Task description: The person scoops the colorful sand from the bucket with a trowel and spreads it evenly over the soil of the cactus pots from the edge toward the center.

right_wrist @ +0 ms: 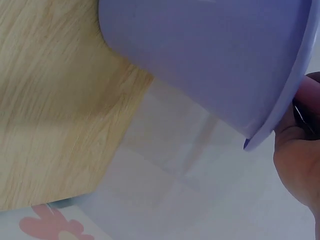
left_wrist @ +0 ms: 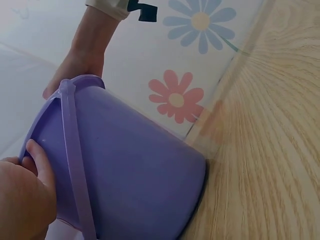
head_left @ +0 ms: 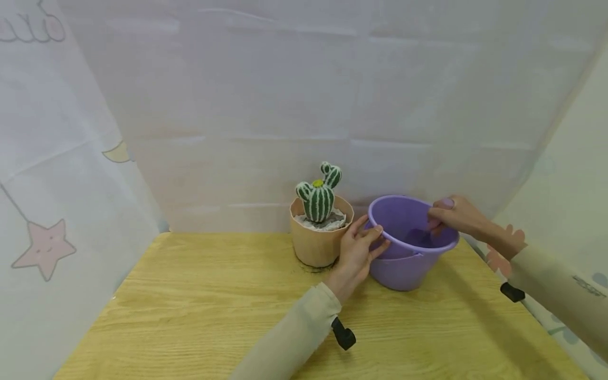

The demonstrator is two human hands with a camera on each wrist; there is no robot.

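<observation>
A purple bucket [head_left: 399, 269] stands at the right of the wooden table, its thin handle [left_wrist: 73, 145] hanging down the outside. My left hand [head_left: 356, 249] holds the bucket's near left rim, fingers spread along the edge. Over the far right rim, my right hand [head_left: 453, 214] grips a tool with a pinkish-purple handle [head_left: 447, 202]. Its lower part goes down into the bucket, where something dark [head_left: 418, 237] shows; I cannot tell the tool's kind. In the right wrist view a bit of the pink handle [right_wrist: 309, 94] shows at the rim.
Left of the bucket, close to my left hand, a green-and-white striped cactus [head_left: 319, 203] stands in a peach pot [head_left: 315, 245]. Dark crumbs [head_left: 311, 268] lie around the pot's base. A pale cloth wall [head_left: 237, 105] rises behind the wooden table [head_left: 199, 306].
</observation>
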